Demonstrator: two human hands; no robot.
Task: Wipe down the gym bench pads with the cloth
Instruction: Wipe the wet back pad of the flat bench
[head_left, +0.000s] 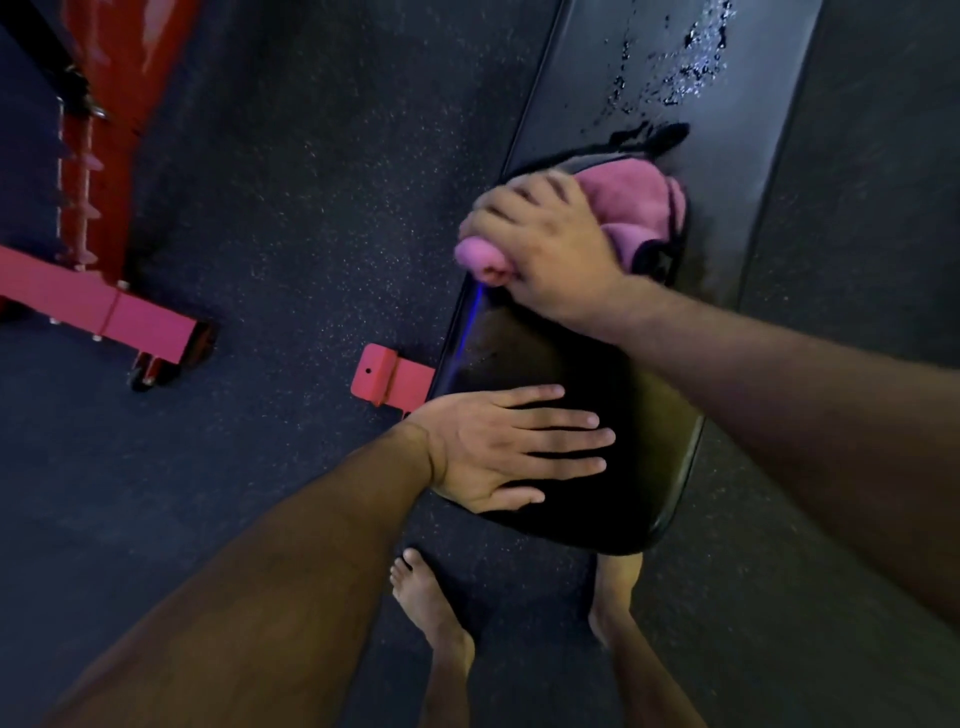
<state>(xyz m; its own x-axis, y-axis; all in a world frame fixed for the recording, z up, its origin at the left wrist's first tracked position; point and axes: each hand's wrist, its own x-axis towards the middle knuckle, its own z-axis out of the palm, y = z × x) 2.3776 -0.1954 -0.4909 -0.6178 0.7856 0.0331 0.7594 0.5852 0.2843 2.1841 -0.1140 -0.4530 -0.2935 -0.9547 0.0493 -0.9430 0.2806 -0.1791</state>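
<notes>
I keep my left hand (498, 447) flat and released on the seat pad (597, 374) to brace, while my right hand's (545, 244) grip clenches the pink cloth (639, 208), bunched for pressure, below the wet back pad (675, 78).

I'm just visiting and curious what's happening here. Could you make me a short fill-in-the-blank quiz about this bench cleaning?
1. The right hand grips a cloth whose colour is ____.
2. The left hand lies ____ on the seat pad, fingers straight.
3. Beyond the cloth, the long back pad glistens with ____ of liquid.
4. The person's feet on the floor are ____.

Missing words: pink; flat; droplets; bare
</notes>
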